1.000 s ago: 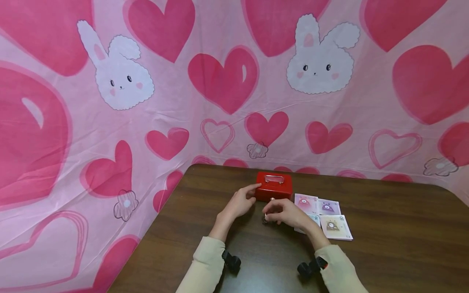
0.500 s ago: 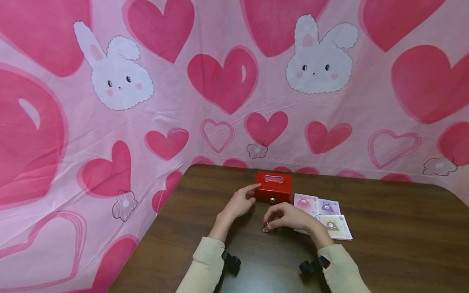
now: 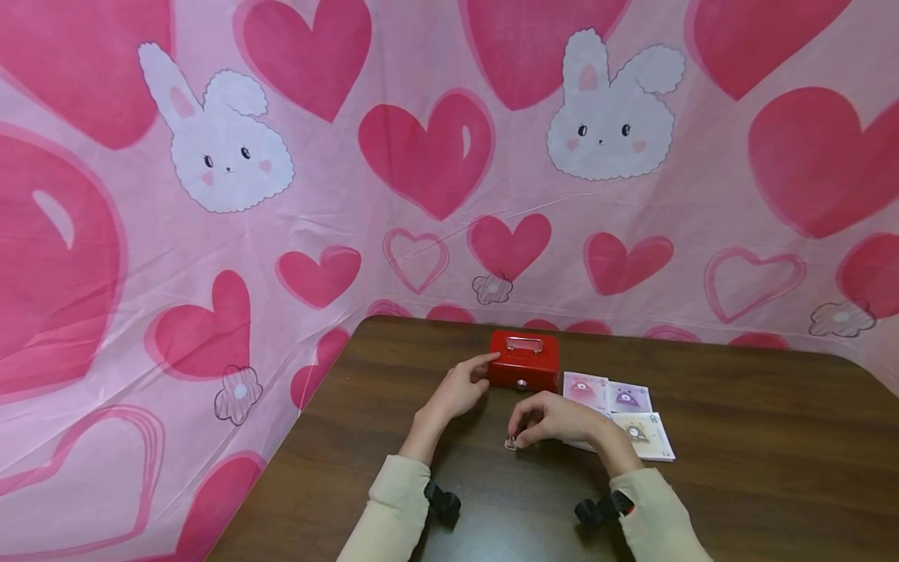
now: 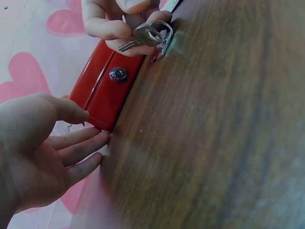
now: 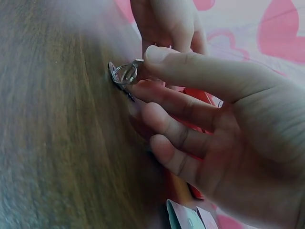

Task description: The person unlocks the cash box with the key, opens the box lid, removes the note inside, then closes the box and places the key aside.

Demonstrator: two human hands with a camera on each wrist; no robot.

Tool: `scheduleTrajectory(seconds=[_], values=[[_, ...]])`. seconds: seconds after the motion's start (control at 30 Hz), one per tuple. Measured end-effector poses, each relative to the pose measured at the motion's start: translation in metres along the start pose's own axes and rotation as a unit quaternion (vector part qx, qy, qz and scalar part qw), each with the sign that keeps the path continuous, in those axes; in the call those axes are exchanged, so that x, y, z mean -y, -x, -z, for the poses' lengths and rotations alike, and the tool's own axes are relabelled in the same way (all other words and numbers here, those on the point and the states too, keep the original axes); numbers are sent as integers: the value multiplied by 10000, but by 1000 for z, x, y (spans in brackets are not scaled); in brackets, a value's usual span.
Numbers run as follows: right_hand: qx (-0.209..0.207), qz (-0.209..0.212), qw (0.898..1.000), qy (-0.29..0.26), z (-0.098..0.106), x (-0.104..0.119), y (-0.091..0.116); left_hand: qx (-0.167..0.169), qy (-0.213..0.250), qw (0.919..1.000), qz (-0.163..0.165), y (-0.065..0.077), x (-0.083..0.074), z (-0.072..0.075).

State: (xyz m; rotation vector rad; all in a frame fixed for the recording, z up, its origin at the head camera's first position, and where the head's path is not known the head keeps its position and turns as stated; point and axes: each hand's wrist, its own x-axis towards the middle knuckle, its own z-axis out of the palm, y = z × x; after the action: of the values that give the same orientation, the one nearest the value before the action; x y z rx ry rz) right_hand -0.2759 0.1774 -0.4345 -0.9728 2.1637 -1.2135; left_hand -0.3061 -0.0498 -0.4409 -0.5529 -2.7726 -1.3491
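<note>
A red cash box (image 3: 523, 371) with a folding handle on its lid stands at the far side of the table, a round lock (image 4: 118, 73) in its front. My left hand (image 3: 460, 388) steadies the box's left end, fingers extended and touching it, as the left wrist view (image 4: 43, 148) also shows. In front of the box, my right hand (image 3: 555, 417) pinches a small metal key (image 4: 138, 37) between thumb and forefinger. A key ring (image 5: 125, 74) hangs from it close over the table, with another small metal piece on it.
Colourful play banknotes (image 3: 635, 437) with cartoon monsters lie in piles right of the box, partly behind my right hand. The brown wooden table (image 3: 421, 343) ends at a pink cloth (image 3: 520, 195) printed with hearts and rabbits.
My right hand has drawn back from the box front towards me, with the key in its fingers, and the lock shows fully. The left hand and the box have stayed in place.
</note>
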Motion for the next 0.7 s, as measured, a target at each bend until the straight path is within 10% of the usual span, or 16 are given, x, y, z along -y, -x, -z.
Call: scheduleTrajectory(seconds=[0.7], values=[[-1113,-94,9900,866,15,-1,12,152,-4,9999,24,1,-2,2]])
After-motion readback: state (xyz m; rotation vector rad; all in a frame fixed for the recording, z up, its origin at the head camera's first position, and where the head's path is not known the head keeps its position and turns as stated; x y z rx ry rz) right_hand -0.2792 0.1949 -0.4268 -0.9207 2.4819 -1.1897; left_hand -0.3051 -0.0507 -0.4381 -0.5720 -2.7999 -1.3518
